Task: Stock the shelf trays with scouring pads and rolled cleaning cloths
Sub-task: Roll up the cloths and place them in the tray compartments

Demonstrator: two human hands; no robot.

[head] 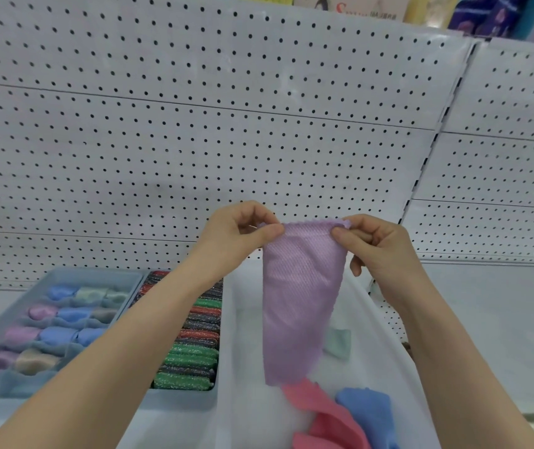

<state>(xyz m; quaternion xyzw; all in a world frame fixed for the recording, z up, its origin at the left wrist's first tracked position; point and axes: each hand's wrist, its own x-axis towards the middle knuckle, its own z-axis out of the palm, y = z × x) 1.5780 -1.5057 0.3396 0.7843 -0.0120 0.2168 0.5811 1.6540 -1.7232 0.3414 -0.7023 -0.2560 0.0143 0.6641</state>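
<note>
Lilac, waffle-textured fabric with a pinked edge makes up the cleaning cloth [301, 296], which is held up in front of the shelf, above a white container [249, 351]. Its top left corner is pinched between the thumb and curled fingers of the left hand [236, 234], and its top right corner is pinched the same way by the right hand [379, 247].

A white shelf [485, 319] is seen below, backed by white pegboard [194, 124]. At the left, a grey-blue divided tray [97, 277] is filled with rolled cloths [55, 335], and just beside it glittery scouring pads [194, 351] are packed in a row. A pink cloth [324, 413], a blue cloth [366, 406] and a pale green cloth [338, 343] are lying in the container.

The lilac cloth is hung with its long axis roughly vertical, its top edge stretched level between the hands and its lower end pointed down at the pink cloth.
</note>
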